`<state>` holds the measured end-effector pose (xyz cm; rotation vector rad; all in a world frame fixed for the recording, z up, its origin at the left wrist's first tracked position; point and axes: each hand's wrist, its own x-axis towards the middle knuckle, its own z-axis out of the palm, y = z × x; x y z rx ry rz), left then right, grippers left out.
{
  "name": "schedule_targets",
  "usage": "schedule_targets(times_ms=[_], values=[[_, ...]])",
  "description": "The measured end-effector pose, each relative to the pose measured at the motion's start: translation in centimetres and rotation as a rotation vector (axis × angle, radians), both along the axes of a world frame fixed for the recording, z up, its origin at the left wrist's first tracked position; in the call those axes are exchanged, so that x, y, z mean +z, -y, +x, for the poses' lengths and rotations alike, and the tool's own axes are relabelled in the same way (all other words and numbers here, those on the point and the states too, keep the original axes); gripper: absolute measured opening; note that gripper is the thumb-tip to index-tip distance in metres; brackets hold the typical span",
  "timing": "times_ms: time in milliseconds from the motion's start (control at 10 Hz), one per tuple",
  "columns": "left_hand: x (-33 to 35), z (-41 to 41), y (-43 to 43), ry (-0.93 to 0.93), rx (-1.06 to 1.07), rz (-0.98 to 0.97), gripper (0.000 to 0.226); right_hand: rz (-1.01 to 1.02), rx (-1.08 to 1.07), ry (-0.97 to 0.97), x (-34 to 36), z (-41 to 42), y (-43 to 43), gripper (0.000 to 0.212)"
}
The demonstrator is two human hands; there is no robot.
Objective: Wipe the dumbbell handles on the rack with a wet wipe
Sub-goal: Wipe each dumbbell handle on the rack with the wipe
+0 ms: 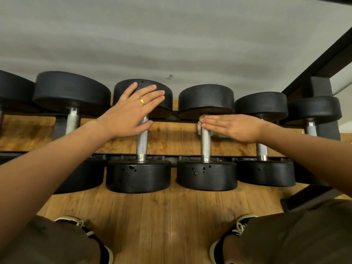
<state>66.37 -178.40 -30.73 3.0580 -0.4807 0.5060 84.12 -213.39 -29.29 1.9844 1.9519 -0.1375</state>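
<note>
Several black dumbbells with knurled steel handles lie across the rack (190, 156). My left hand (131, 109), wearing a gold ring, rests flat with spread fingers on the far head of one dumbbell (165, 96), above its handle (142, 141). My right hand (232, 126) lies flat across the top of the neighbouring handle (206, 143), pressing a pale wet wipe (200, 128) against it. Only bits of the wipe show under the fingers and palm.
More dumbbells sit to the left (70, 92) and right (261, 105). A black rack upright (323, 109) stands at the right, with a grey wall behind. Wooden floor (162, 221) and my shoes (236, 229) are below.
</note>
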Motion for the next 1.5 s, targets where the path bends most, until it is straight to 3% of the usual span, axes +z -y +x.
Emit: schedule_targets(times_ms=[100,400,600,800,1000,1200,1300,1400,1500], values=[[0.1,0.0,0.1,-0.001,0.0,-0.01,0.074,-0.02,-0.079,-0.073,0.0,-0.3,-0.2,0.076],[0.3,0.0,0.0,0.004,-0.006,-0.01,0.076,-0.316,0.148,-0.148,0.0,-2.4,1.9,0.078],[0.2,-0.1,0.1,0.008,-0.006,-0.015,0.077,-0.083,-0.028,-0.029,-0.4,-1.8,0.6,0.079],[0.1,-0.1,0.0,0.02,-0.007,-0.009,0.075,-0.298,0.148,-0.176,-0.9,-3.5,2.0,0.078],[0.1,-0.1,0.0,0.025,-0.005,-0.002,0.076,-0.099,-0.032,-0.037,-0.2,-1.2,0.4,0.079],[0.1,-0.1,0.0,0.033,-0.007,0.002,0.077,-0.307,0.161,-0.141,-1.0,-3.1,0.7,0.086],[0.1,0.0,0.0,0.028,-0.006,-0.005,0.077,-0.302,0.155,-0.05,-0.6,-2.2,0.1,0.087],[0.1,-0.1,-0.1,0.013,-0.013,0.006,0.077,-0.199,-0.011,0.033,0.3,-1.4,-1.0,0.069],[0.1,-0.1,0.0,0.01,-0.012,0.015,0.077,-0.17,-0.077,0.068,0.7,-1.4,-2.0,0.064]])
